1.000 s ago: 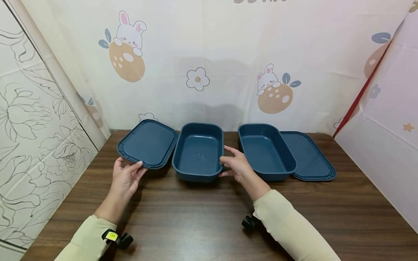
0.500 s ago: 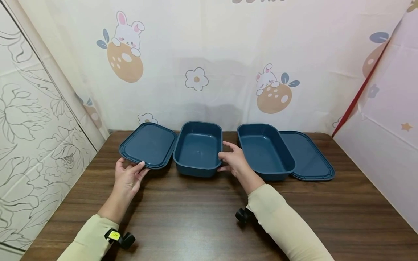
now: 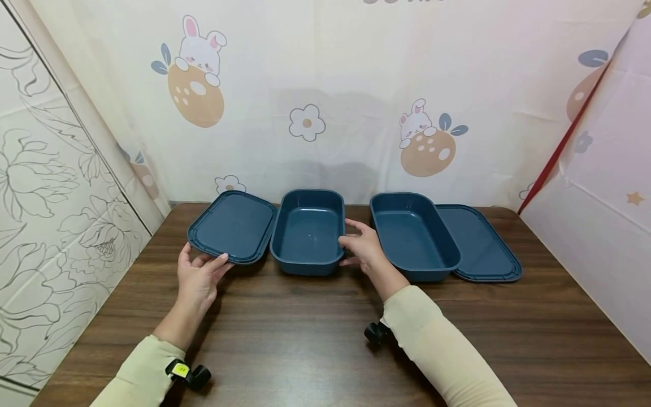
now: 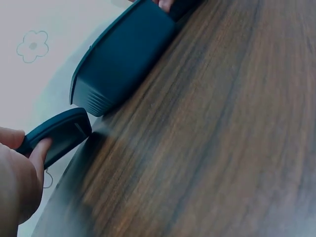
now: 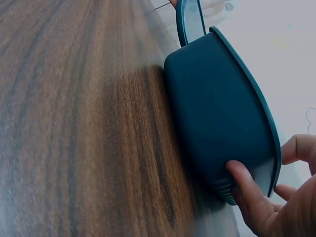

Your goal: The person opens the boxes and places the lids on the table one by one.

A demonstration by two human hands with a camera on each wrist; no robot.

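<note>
My left hand (image 3: 197, 280) pinches the front edge of a dark blue lid (image 3: 234, 226), thumb on top and fingers beneath. In the left wrist view the lid (image 4: 64, 133) is tilted, its near edge raised. Its right edge meets a dark blue rectangular food container (image 3: 309, 232), which stands upright with its inside bare. My right hand (image 3: 367, 249) grips that container at its right side, the thumb at the rim. In the right wrist view one fingertip presses the outer wall of the container (image 5: 217, 103), while other fingers are near the rim.
A second open blue container (image 3: 414, 237) stands just right of my right hand. Its left neighbour is a small gap away. A second blue lid (image 3: 475, 243) lies partly under its right side. A patterned cloth (image 3: 351, 68) hangs behind the wooden table (image 3: 305, 339).
The held container has slid slightly back and its front has come down, with my right hand moving along. The lid in my left hand has shifted slightly right and lower at its back.
</note>
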